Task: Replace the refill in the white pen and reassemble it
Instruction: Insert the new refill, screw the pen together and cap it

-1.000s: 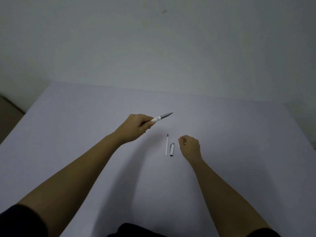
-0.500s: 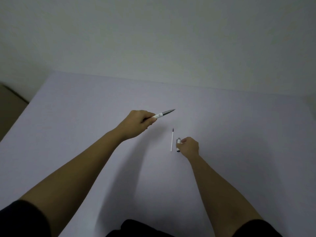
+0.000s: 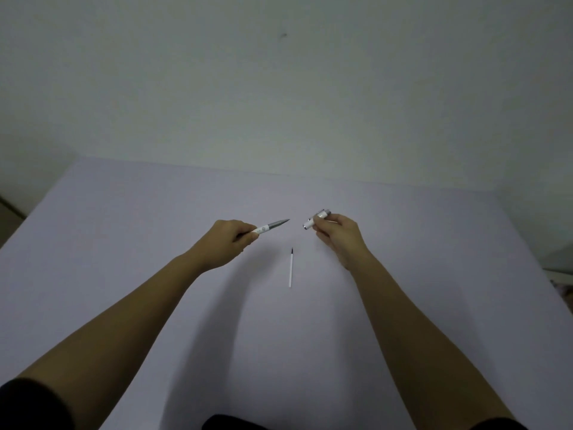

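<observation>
My left hand (image 3: 228,243) grips the white pen body (image 3: 270,226); its grey metal tip points right, raised above the table. My right hand (image 3: 336,235) holds the short white cap piece (image 3: 316,219), whose open end faces left toward the pen tip, a small gap apart. A thin white refill (image 3: 290,270) with a dark tip lies loose on the table between and below both hands, pointing away from me.
The pale lilac table (image 3: 124,228) fills the view, with its far edge against a plain wall. The table's left edge drops off at the far left. Something pale sits past the right edge (image 3: 561,274).
My right hand has picked the cap piece off the table and lifted it up and to the right, level with the pen tip. The refill stays on the table. The left hand holds steady.
</observation>
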Demonstrator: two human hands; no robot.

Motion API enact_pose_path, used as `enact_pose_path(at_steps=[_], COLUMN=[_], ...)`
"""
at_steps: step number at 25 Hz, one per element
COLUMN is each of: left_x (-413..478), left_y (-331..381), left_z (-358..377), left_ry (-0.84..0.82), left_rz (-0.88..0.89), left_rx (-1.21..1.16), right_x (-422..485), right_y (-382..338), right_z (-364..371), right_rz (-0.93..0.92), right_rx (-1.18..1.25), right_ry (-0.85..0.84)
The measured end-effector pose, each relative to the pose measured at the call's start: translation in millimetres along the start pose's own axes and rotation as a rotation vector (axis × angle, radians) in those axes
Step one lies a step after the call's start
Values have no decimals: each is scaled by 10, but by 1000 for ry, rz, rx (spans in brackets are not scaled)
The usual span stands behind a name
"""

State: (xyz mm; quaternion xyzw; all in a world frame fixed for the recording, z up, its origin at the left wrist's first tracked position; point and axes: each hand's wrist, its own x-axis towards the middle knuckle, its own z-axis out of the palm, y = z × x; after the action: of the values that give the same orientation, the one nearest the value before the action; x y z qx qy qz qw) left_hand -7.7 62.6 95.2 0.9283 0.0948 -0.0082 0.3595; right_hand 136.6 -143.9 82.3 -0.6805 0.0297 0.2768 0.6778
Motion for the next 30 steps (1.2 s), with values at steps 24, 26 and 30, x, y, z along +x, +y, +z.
enact_pose_path(at_steps=[24,26,30], left_x=[-204,-195,-173], left_y=[464,502,545], left_z=[-217,-206,-193], left_ry=[99,101,130], left_rz=[138,144,138], left_rx=[52,49,32], right_x=[-564,-597,-650], right_y=[-385,-377,-389], right_z=[144,189,264], right_rz=[-175,-171,-209], right_rx=[109,80,28], right_ry=[-199,-213,-247])
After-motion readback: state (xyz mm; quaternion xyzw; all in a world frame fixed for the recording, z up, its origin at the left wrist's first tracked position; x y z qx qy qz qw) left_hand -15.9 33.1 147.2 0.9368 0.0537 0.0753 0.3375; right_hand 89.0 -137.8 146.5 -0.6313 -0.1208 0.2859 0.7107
